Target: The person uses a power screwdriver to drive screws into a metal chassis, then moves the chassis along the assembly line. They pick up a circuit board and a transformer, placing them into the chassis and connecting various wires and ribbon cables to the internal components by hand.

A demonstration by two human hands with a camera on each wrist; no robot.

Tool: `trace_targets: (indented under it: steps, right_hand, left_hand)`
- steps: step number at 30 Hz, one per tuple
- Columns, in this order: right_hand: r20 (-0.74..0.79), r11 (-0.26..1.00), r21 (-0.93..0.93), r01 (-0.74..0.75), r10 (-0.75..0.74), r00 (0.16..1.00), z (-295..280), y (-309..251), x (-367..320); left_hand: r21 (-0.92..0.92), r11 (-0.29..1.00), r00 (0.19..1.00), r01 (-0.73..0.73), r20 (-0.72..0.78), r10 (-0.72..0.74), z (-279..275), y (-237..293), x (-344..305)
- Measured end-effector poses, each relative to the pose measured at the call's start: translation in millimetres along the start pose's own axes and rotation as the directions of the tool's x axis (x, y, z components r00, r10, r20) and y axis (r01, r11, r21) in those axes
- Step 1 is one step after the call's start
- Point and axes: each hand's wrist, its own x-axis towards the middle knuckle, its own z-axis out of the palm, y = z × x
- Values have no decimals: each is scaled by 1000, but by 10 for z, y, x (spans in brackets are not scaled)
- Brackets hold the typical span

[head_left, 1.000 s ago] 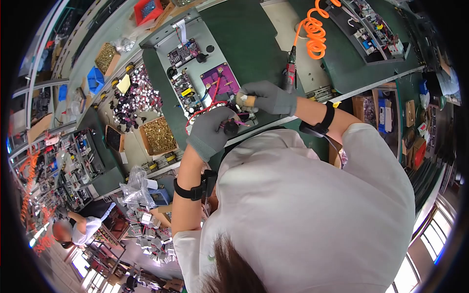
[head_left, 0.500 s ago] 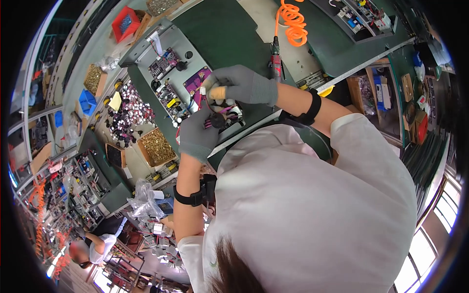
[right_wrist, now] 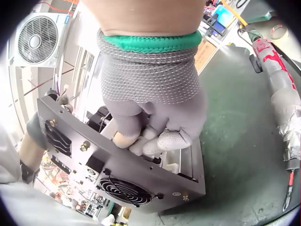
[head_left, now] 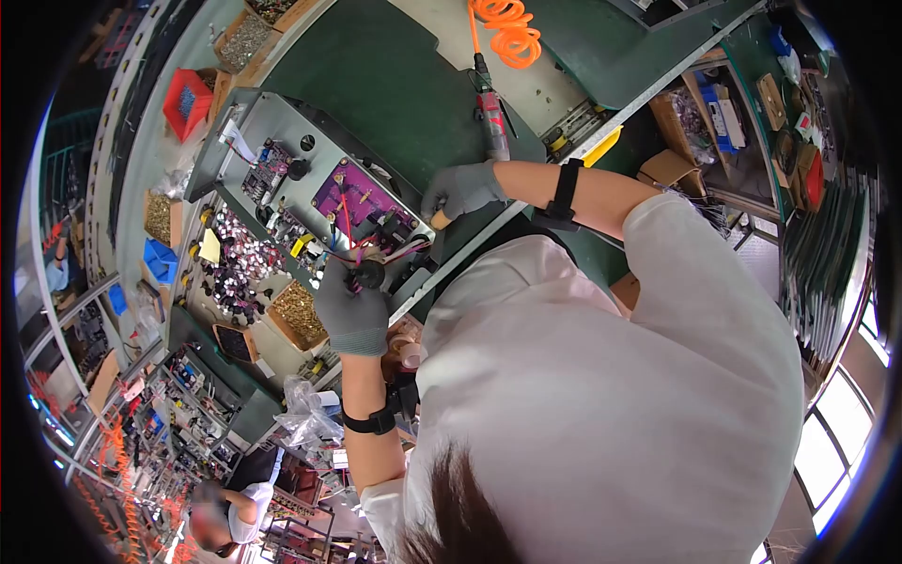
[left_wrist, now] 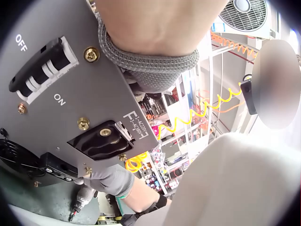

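Note:
My left hand (head_left: 349, 310), in a grey glove, curls around a black round part (head_left: 370, 274) with thin wires at the near side of a grey metal chassis (head_left: 282, 122). The left wrist view hides these fingers behind the chassis panel (left_wrist: 70, 113), which carries an OFF/ON switch (left_wrist: 44, 70). My right hand (head_left: 463, 191) is at the chassis's right end. Its gloved fingers (right_wrist: 174, 140) bend over the rim of the vented panel (right_wrist: 146, 176) in the right wrist view. Inside the chassis show a purple board (head_left: 352, 195), a red wire and other circuit boards.
A power screwdriver (head_left: 493, 122) on an orange coiled cord (head_left: 507, 33) lies on the green mat (head_left: 376, 75). At left are a pile of small connectors (head_left: 235, 258), a box of brass parts (head_left: 299, 315), a red bin (head_left: 188, 103) and a blue bin (head_left: 160, 260).
My right hand has left the wires beside my left hand and moved to the chassis's right end, uncovering the purple board. My left hand stays by the black part. The head view has turned.

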Motion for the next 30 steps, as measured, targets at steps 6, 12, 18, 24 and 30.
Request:
trace_targets:
  steps: [6, 12, 18, 24, 30]
  right_hand:
    - [180, 989, -126, 80, -57, 982, -72, 31, 238]
    - [236, 996, -52, 77, -63, 970, 13, 280, 390]
    - [280, 997, 1, 73, -71, 958, 60, 134, 406]
    - [298, 990, -134, -45, 84, 951, -49, -115, 302]
    - [110, 985, 108, 136, -148, 983, -164, -53, 102]
  left_hand:
    - [-107, 994, 999, 31, -8, -32, -30, 37, -29]
    - [-303, 952, 998, 38, -33, -50, 30, -100, 25]
    - [-340, 937, 987, 82, -100, -123, -12, -220, 25]
    - [-716, 653, 875, 248, -123, -467, -11, -91, 27]
    - [-821, 554, 914, 138, -110, -391, -30, -162, 10]
